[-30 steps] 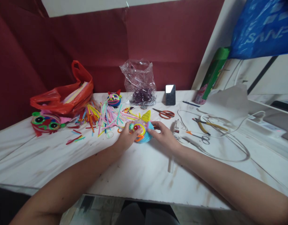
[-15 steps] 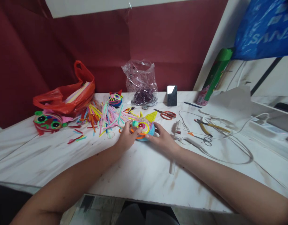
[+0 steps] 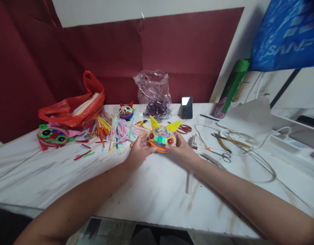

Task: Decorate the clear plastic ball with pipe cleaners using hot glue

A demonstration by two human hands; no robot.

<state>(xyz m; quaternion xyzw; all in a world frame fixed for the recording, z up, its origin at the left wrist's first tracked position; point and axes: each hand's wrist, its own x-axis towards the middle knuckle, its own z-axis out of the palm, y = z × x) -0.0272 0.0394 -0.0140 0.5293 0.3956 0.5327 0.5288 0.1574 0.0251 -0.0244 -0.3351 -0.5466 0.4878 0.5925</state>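
Between my two hands is a round pipe-cleaner animal head [image 3: 161, 139] with yellow pointed ears, red eyes, a turquoise nose and an orange mouth line. Its face points toward me. My left hand [image 3: 141, 149] grips its left side, the thumb near the mouth. Around its right side closes my right hand [image 3: 181, 149], thumb at the lower front. Just right of that hand lies a glue gun [image 3: 195, 141], partly hidden by the hand and wrist. Behind the head are orange-handled scissors [image 3: 184, 128], partly covered by its ear.
Loose pipe cleaners [image 3: 121, 132] spread left of the hands, before a red plastic bag [image 3: 70, 110]. Two finished-looking heads, one large [image 3: 53, 136] and one small [image 3: 126, 111], stand there. Pliers [image 3: 227, 140], small scissors [image 3: 220, 154] and a looping white cable [image 3: 271, 173] lie right. A phone [image 3: 186, 108] leans behind.
The animal head has been turned so that its face and both ears now show from the front. My hands stay on its sides. The camera view has tilted slightly upward.
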